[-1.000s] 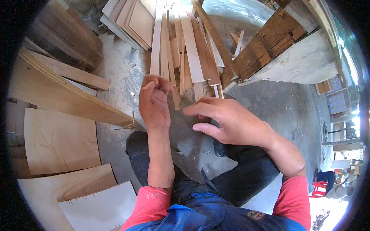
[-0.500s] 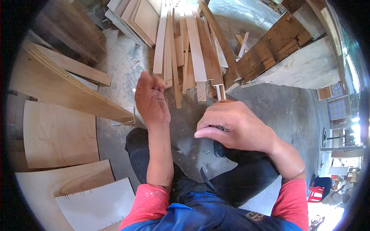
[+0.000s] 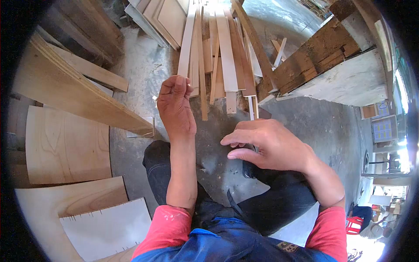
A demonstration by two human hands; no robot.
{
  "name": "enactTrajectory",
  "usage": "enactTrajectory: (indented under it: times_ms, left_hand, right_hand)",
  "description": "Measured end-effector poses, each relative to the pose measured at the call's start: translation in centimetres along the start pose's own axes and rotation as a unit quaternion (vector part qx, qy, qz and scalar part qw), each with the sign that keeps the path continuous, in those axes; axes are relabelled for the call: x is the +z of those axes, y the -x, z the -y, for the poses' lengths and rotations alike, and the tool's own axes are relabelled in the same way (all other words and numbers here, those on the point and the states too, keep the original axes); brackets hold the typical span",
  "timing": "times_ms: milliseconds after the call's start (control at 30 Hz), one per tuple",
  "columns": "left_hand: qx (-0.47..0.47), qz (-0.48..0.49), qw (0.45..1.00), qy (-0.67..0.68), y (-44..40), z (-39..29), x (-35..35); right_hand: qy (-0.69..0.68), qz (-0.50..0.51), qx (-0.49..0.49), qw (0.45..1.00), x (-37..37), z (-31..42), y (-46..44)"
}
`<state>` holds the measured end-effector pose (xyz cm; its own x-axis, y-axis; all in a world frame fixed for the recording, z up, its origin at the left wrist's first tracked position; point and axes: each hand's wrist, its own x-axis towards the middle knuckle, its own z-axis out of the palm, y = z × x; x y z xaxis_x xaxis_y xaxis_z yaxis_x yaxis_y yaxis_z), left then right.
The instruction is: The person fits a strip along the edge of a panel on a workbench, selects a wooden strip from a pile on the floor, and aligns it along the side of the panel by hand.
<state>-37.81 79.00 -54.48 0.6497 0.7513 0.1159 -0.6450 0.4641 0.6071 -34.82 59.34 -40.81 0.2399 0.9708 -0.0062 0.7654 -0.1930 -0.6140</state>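
My left hand (image 3: 176, 105) is raised in front of the stacked boards, its fingers curled in and the thumb pressed against them. Anything pinched at its fingertips is too small to make out. Lower and to the right, my right hand (image 3: 270, 146) hovers palm down above the floor, thumb and forefinger apart. The other fingers of that hand curl under and are partly hidden. Beyond both hands lie long wooden strips (image 3: 224, 52), some white-faced. Closest on the left of my left hand is the end of a thick plywood board (image 3: 104, 102).
Plywood sheets (image 3: 67, 146) and a white panel (image 3: 107, 229) lie at the left. Flat panels (image 3: 163, 19) lean at the back. A worn wooden block with a pale side (image 3: 340, 81) stands at the right. My bent legs (image 3: 279, 198) are over the concrete floor (image 3: 314, 126).
My left hand has turned and its fingers have drawn together with the thumb. The right thumb and forefinger have spread apart. The view has shifted slightly.
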Motion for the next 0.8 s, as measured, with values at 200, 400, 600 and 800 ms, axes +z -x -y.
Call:
enactTrajectory:
  times_ms: [200,400,600,800]
  left_hand:
    - [-0.021,0.016,0.998,0.054,0.3,-0.7,0.9]
    - [-0.058,0.014,0.994,0.090,-0.5,0.1,-0.8]
    - [-0.055,-0.012,0.996,0.067,-1.1,0.7,-2.1]
    - [-0.065,-0.032,0.997,-0.027,-0.6,1.1,-1.4]
  right_hand:
    - [0.007,0.059,0.008,0.998,0.2,-0.4,0.4]
    - [0.042,0.127,0.051,0.990,0.7,-1.0,1.4]
    - [0.047,0.142,0.070,0.986,0.5,-0.6,1.5]
    - [0.048,0.146,0.064,0.986,0.4,-0.7,1.4]
